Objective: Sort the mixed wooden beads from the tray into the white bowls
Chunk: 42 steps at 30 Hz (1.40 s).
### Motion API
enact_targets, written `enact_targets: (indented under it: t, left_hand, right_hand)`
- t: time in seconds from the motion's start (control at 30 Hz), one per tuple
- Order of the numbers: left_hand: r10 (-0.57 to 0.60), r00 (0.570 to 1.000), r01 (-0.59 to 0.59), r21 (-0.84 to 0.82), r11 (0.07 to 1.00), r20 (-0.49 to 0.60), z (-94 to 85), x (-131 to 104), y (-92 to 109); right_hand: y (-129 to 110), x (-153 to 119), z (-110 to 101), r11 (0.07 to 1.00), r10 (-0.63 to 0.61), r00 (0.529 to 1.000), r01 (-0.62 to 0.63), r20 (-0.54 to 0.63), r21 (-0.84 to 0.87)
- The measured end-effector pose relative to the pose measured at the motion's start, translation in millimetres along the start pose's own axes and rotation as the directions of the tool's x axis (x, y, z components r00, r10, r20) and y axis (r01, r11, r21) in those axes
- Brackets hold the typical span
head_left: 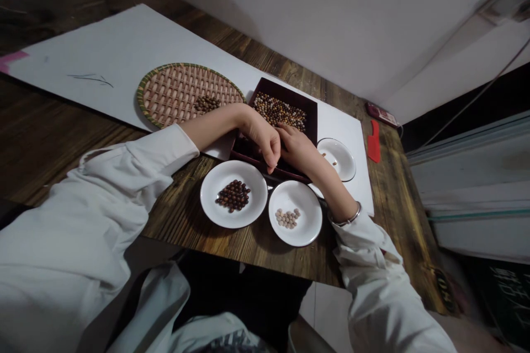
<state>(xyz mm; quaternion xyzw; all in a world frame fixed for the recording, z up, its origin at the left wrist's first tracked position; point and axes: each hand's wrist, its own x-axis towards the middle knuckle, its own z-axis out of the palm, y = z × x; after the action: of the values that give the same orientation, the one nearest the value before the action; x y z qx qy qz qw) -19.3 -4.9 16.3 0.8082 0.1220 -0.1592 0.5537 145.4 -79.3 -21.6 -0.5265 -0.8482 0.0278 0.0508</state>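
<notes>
Over the near part of a dark red box is my left hand, its fingers pinched and pointing down; whatever it may hold is hidden. My right hand reaches into the box beside it, fingertips at the edge of the mixed beads; what lies under those fingers cannot be seen. Closest to my left hand is a white plate with dark brown beads. Another white plate, holding pale beads, sits below my right hand.
A round woven tray with brown beads lies left of the box. On the right are a white plate with a few small pieces, a red comb-like object and a phone-like item. White board lies underneath.
</notes>
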Motion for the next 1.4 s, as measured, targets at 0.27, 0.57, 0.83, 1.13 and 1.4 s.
enact_targets:
  t: [0.27, 0.57, 0.83, 1.13, 1.4]
  left_hand:
    - [0.019, 0.995, -0.021, -0.025, 0.999, -0.098, 1.9, -0.3, -4.2]
    - [0.033, 0.992, -0.037, 0.032, 0.999, 0.124, 4.1, -3.8, 4.5]
    - [0.015, 1.0, -0.015, 0.023, 1.0, 0.006, 3.3, -2.2, 1.4]
    - [-0.005, 0.996, 0.006, -0.009, 1.0, 0.086, 4.7, -4.0, 7.1]
    - [-0.055, 0.998, 0.055, 0.006, 0.998, -0.036, 2.2, -2.0, 3.2]
  right_hand:
    - [-1.4, 0.2, -2.9, 1.0, 0.002, 1.0, -0.002, 0.015, -0.027]
    - [-4.2, 0.4, -5.6, 0.999, 0.012, 1.0, -0.011, 0.02, -0.045]
    - [-2.6, 0.2, -4.4, 1.0, 0.012, 1.0, -0.012, 0.024, -0.025]
    - [-5.5, 0.2, -6.5, 0.999, 0.013, 1.0, -0.013, 0.025, -0.031]
    - [-4.8, -0.1, -6.5, 1.0, 0.019, 0.999, -0.018, 0.037, -0.019]
